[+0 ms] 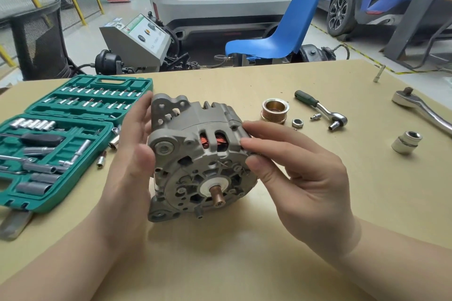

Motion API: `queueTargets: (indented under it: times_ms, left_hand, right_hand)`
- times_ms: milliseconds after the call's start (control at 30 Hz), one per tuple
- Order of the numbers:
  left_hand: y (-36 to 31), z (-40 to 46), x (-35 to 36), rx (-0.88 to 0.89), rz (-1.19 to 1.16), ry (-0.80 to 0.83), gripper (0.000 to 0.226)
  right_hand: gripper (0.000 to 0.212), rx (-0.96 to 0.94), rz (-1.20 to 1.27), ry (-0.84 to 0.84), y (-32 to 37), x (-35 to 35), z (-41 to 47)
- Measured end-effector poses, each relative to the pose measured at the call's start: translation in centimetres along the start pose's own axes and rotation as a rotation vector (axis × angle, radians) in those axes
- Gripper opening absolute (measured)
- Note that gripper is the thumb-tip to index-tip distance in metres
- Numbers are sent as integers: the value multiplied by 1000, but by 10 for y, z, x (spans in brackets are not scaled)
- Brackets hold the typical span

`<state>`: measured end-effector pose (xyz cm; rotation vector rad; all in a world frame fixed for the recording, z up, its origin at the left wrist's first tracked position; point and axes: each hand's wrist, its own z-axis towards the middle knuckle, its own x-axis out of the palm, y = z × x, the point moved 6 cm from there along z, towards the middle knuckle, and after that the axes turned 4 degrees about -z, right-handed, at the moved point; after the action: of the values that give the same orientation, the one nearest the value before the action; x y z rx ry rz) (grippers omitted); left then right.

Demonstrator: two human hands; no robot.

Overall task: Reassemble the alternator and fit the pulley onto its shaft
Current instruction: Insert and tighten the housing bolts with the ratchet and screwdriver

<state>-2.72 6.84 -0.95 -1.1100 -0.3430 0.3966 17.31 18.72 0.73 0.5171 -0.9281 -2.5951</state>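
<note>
Alternator (198,154) on table (244,252) centre, cradled between left hand (132,154), flat-fingered, at nine o'clock and right hand (293,173), fingertips gripping its rim, at three; likely heavy, rigid, best held by housing; pulley (275,110) lies loose at one o'clock

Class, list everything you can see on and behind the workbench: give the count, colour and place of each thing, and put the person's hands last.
alternator: 1, grey, table centre, copper shaft end towards camera
pulley: 1, brass-coloured, behind-right of alternator
nut: 1, silver, right of pulley
small ratchet: 1, green handle, right of nut
large ratchet: 1, chrome, far right
large socket: 1, silver, right
socket set case: 1, green, open, left
chair: 1, blue, behind table
left hand: on alternator's left side
right hand: fingers on alternator's right edge
</note>
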Motion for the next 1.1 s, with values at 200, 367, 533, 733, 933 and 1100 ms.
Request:
queueTargets:
  times_ms: [200, 367, 533, 733, 933, 1100]
  left_hand:
    - [-7, -8, 4, 240, 335, -66, 42]
    - [-3, -6, 3, 252, 242, -25, 37]
    - [4, -5, -2, 150, 108, 6, 41]
    - [2, -4, -1, 34, -89, 40, 44]
    - [1, -3, -7, -53, -168, 52, 48]
    - [-4, -2, -9, -46, -155, 44, 46]
  right_hand:
    - [50, 219, 203, 10, -18, 7, -4]
    - [65, 384, 201, 225, -23, 26, -17]
    - [52, 419, 243, 177, -20, 25, -13]
    - [48, 403, 350, 107, -22, 19, -12]
    - [16, 10, 79, 30, 8, 6, -4]
    - [5, -216, -153, 19, 23, 3, 0]
